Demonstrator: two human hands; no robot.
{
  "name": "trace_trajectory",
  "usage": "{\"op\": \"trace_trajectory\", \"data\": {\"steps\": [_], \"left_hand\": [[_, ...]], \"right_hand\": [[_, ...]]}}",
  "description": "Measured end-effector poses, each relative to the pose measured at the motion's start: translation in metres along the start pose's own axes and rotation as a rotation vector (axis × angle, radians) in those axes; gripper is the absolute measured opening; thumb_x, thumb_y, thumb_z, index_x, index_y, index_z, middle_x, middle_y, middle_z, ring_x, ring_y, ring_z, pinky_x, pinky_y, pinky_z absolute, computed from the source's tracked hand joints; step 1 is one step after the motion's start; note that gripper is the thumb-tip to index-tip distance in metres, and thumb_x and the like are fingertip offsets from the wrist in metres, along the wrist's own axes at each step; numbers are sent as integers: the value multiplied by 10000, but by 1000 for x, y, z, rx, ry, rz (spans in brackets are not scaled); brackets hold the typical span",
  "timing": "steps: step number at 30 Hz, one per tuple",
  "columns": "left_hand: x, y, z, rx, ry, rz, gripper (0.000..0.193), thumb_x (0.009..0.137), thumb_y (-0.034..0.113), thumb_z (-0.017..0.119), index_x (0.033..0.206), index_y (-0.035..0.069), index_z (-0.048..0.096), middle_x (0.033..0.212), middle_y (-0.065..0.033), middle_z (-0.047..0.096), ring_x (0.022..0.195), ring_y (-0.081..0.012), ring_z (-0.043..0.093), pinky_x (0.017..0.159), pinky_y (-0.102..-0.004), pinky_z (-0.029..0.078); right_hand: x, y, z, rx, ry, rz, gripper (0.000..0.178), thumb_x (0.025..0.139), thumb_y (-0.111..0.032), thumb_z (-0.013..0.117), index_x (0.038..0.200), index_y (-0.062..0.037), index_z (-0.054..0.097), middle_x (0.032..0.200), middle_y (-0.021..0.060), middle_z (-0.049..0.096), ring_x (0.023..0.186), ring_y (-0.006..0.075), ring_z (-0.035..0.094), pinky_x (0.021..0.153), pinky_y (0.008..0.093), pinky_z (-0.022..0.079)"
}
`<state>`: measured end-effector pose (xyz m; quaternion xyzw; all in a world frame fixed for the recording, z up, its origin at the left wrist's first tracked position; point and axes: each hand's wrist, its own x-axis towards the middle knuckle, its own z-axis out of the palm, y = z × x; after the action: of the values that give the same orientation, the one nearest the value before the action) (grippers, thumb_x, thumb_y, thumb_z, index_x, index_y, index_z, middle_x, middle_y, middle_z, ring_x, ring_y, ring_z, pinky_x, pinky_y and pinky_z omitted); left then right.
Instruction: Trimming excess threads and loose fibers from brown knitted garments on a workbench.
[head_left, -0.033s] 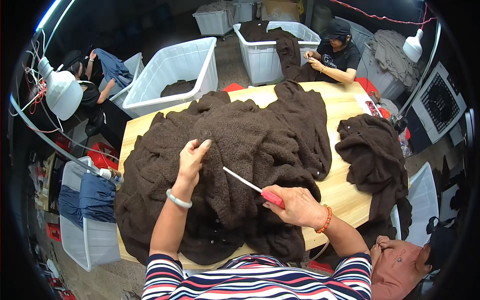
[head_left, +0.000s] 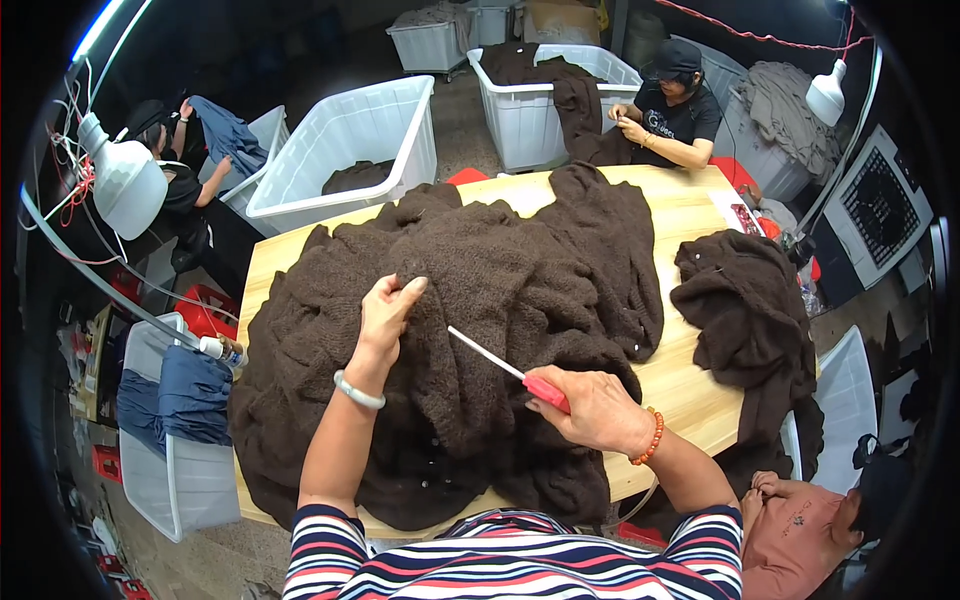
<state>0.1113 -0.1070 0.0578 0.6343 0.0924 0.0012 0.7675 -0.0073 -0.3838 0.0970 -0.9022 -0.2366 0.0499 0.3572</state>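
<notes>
A large heap of dark brown knitted garments (head_left: pixel 500 250) covers much of the wooden table before me. My left hand (head_left: pixel 388 318) is on top of the heap, thumb and fingers closed on a fold of the knit; its fingertips are partly hidden. In my right hand (head_left: pixel 600 412) is a screwdriver-like tool (head_left: pixel 545 388) with a red handle and a slim pale shaft. The shaft points up and left over the cloth, its tip a little to the right of my left hand. Whether the tip touches the knit I cannot tell.
More brown knitwear (head_left: pixel 745 310) lies on the right of the wooden table (head_left: pixel 690 385). White tubs (head_left: pixel 345 150) stand beyond it, and a tub with blue cloth (head_left: pixel 195 400) is at left. Bulb lamps (head_left: pixel 130 190) hang on both sides. Co-workers sit far right (head_left: pixel 680 115), far left and near right.
The tip of the red-handled tool has tilted up slightly. Both hands stay almost where they were, and the heap looks the same.
</notes>
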Motion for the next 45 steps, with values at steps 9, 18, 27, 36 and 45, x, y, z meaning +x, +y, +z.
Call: {"op": "trace_trajectory", "data": {"steps": [9, 18, 27, 36, 45], "left_hand": [[47, -26, -10, -2, -129, 63, 137, 894, 107, 713, 969, 46, 616, 869, 24, 636, 731, -46, 576, 607, -195, 462], [37, -41, -10, 49, -214, 186, 134, 903, 46, 666, 1022, -5, 699, 968, -3, 693, 850, -81, 606, 789, -231, 479], [25, -53, -11, 88, -189, 238, 137, 924, 31, 634, 1042, -9, 692, 977, -12, 694, 845, -86, 607, 787, -243, 493], [6, -55, -9, -12, -108, 231, 178, 943, 87, 642, 1095, -4, 658, 1035, -8, 675, 907, -81, 589, 831, -231, 476], [-58, -88, -26, 105, -59, 245, 204, 971, 79, 613, 789, 85, 520, 790, 106, 452, 714, -9, 389, 632, -186, 344]], "right_hand": [[20, -3, -6, -95, 16, 67, 294, 901, -260, 652, 1142, -109, 580, 847, 194, 674, 799, 409, 651, 703, 480, 519], [31, 5, -7, -197, 38, 105, 268, 907, -293, 627, 1071, -85, 588, 829, 208, 675, 818, 416, 656, 753, 503, 510], [29, -3, -10, -213, -50, 74, 313, 904, -339, 632, 1069, -75, 611, 844, 210, 679, 851, 406, 661, 757, 500, 514], [-5, -23, -3, -128, -366, 63, 326, 916, -341, 609, 1096, -69, 614, 808, 204, 679, 810, 418, 662, 737, 509, 514], [-29, -28, 3, -142, -432, 119, 319, 920, -340, 601, 1113, -86, 604, 793, 200, 679, 797, 410, 663, 735, 502, 518]]}}
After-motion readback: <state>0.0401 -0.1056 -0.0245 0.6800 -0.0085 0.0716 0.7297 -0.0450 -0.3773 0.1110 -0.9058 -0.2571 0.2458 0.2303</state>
